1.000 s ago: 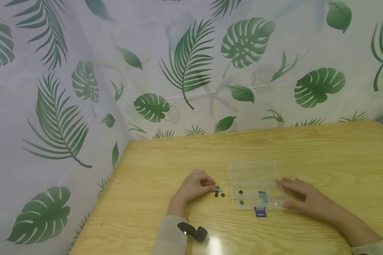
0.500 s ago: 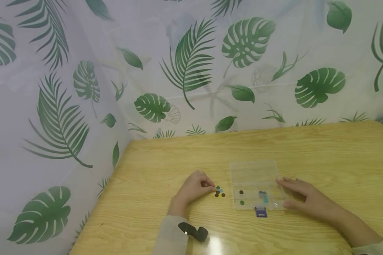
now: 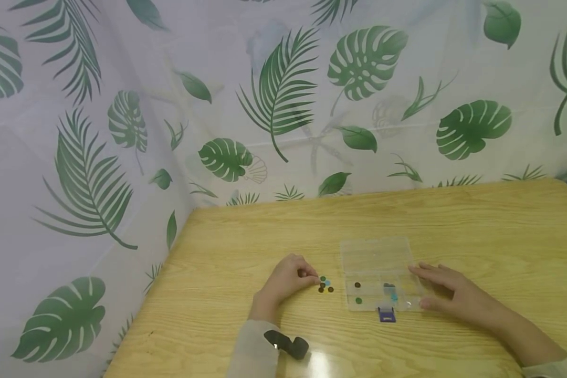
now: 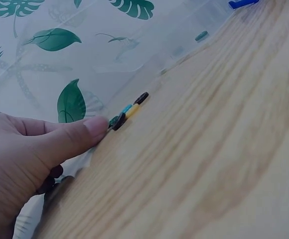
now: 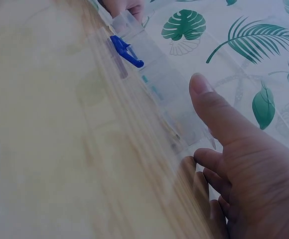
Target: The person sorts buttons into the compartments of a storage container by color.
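Small round buttons (image 3: 330,289) in black, green, blue and yellow lie in a loose cluster on the table. My left hand (image 3: 288,278) is right at the cluster's left edge, thumb and forefinger tips together. In the left wrist view the thumb (image 4: 94,128) overlaps the green button (image 4: 113,121) and hides the forefinger; I cannot tell whether a button is pinched. A clear compartment box (image 3: 366,293) stands with its lid (image 3: 374,254) laid back and several buttons inside. My right hand (image 3: 453,291) spreads relaxed fingers and thumb at the box's right side.
The box's blue latch (image 3: 386,316) hangs from its front edge. A wooden table (image 3: 245,236) carries everything, with leaf-printed sheeting (image 3: 283,105) behind it and on the left. A black wrist strap device (image 3: 288,344) sits on the left sleeve.
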A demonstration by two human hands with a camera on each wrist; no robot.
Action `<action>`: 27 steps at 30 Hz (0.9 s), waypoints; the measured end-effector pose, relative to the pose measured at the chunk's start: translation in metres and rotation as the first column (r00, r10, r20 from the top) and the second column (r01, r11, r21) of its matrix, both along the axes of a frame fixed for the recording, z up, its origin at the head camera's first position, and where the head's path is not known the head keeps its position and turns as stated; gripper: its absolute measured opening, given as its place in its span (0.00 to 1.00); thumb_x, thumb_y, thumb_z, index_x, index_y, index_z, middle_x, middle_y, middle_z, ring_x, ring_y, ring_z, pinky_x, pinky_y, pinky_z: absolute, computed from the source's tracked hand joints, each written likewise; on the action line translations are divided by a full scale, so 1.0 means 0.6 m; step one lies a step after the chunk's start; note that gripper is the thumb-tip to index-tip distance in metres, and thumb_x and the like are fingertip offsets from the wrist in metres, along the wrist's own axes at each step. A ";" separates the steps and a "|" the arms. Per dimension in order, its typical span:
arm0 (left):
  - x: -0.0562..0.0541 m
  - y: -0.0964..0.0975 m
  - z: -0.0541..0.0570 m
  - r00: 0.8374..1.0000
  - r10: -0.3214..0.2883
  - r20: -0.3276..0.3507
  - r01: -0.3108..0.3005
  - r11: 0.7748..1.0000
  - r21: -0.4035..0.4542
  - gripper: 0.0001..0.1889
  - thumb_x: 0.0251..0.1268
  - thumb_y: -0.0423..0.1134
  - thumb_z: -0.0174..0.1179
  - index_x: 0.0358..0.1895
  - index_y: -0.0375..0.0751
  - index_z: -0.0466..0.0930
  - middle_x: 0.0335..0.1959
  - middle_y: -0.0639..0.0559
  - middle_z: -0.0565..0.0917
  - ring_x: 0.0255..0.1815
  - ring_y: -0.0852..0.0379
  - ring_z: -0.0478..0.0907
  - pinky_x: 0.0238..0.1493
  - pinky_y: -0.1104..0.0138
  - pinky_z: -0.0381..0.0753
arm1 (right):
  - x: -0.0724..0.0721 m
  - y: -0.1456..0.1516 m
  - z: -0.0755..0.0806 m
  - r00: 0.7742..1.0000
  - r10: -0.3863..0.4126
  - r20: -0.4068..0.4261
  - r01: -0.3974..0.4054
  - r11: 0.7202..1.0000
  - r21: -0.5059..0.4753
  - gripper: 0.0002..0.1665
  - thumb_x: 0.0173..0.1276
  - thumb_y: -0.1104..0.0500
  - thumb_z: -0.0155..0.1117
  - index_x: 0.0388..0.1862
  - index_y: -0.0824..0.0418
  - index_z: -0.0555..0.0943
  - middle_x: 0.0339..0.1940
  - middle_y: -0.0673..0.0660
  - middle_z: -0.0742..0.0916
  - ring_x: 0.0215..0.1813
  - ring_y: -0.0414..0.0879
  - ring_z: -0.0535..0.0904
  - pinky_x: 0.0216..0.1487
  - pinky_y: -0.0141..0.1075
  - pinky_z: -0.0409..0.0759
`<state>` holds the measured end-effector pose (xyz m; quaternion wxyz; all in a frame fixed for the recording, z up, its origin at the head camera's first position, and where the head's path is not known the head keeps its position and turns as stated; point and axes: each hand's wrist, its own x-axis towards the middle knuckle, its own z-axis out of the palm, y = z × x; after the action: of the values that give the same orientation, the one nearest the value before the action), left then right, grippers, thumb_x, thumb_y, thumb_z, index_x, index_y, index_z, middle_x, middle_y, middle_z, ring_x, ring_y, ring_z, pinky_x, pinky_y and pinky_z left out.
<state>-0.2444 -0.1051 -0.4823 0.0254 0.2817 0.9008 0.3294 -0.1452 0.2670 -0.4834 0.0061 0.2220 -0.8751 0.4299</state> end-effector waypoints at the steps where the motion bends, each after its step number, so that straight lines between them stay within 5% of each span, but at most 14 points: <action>1: 0.000 0.000 0.000 1.000 0.004 0.002 -0.004 1.000 0.003 0.07 0.53 0.50 0.68 0.29 0.53 0.86 0.24 0.65 0.77 0.29 0.64 0.66 0.33 0.73 0.68 | 0.000 0.000 -0.001 1.000 0.002 -0.003 -0.002 1.000 0.003 0.38 0.61 0.58 0.67 0.70 0.54 0.67 0.69 0.70 0.68 0.69 0.72 0.54 0.70 0.22 0.36; 6: -0.001 0.002 0.004 0.999 0.028 -0.020 -0.027 0.999 0.017 0.06 0.53 0.49 0.69 0.28 0.53 0.86 0.24 0.65 0.76 0.30 0.65 0.66 0.34 0.73 0.69 | -0.001 0.001 -0.003 0.998 0.005 -0.061 -0.003 1.000 0.024 0.38 0.60 0.58 0.68 0.69 0.53 0.68 0.67 0.68 0.71 0.71 0.30 0.51 0.61 0.11 0.40; 9: 0.000 0.005 0.010 0.998 0.024 -0.058 -0.022 0.999 0.027 0.06 0.54 0.49 0.68 0.29 0.53 0.86 0.24 0.65 0.76 0.30 0.65 0.66 0.34 0.73 0.69 | -0.001 0.001 -0.002 0.997 0.005 -0.075 -0.003 1.000 0.027 0.38 0.60 0.58 0.69 0.69 0.52 0.68 0.67 0.68 0.71 0.65 0.19 0.48 0.60 0.11 0.40; 11: 0.000 0.008 0.015 0.996 0.013 -0.088 -0.009 0.999 0.035 0.07 0.56 0.49 0.67 0.30 0.53 0.86 0.24 0.64 0.76 0.30 0.65 0.67 0.34 0.73 0.70 | -0.001 0.000 -0.002 0.997 -0.001 -0.072 0.003 1.000 0.029 0.37 0.60 0.58 0.69 0.69 0.52 0.68 0.67 0.68 0.71 0.67 0.23 0.49 0.60 0.11 0.40; 14: 0.001 0.013 0.020 0.992 0.010 -0.123 -0.005 0.999 0.038 0.06 0.56 0.48 0.66 0.30 0.52 0.86 0.24 0.64 0.76 0.31 0.65 0.67 0.35 0.73 0.70 | 0.000 0.000 -0.002 0.999 -0.010 -0.048 0.011 1.000 0.026 0.37 0.60 0.58 0.68 0.69 0.52 0.68 0.67 0.69 0.70 0.74 0.47 0.54 0.62 0.13 0.39; 18: 0.002 0.016 0.024 0.989 0.021 -0.148 -0.017 0.999 0.032 0.05 0.55 0.47 0.67 0.29 0.51 0.86 0.24 0.64 0.75 0.30 0.65 0.67 0.34 0.74 0.69 | 0.000 0.001 -0.003 1.000 -0.009 -0.014 0.009 1.000 0.011 0.37 0.61 0.57 0.68 0.70 0.52 0.67 0.68 0.70 0.68 0.67 0.76 0.55 0.66 0.17 0.36; 27: 0.011 0.038 0.036 0.984 -0.027 -0.174 0.038 0.997 0.061 0.06 0.56 0.46 0.67 0.30 0.50 0.86 0.23 0.62 0.76 0.31 0.64 0.68 0.37 0.73 0.69 | -0.003 0.004 -0.006 1.000 0.007 -0.004 -0.007 1.000 -0.005 0.38 0.61 0.57 0.68 0.70 0.52 0.67 0.68 0.71 0.68 0.67 0.77 0.55 0.71 0.25 0.36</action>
<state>-0.2376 -0.0822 -0.4608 -0.0566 0.3246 0.8840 0.3317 -0.1471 0.2696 -0.4867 0.0069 0.2262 -0.8732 0.4316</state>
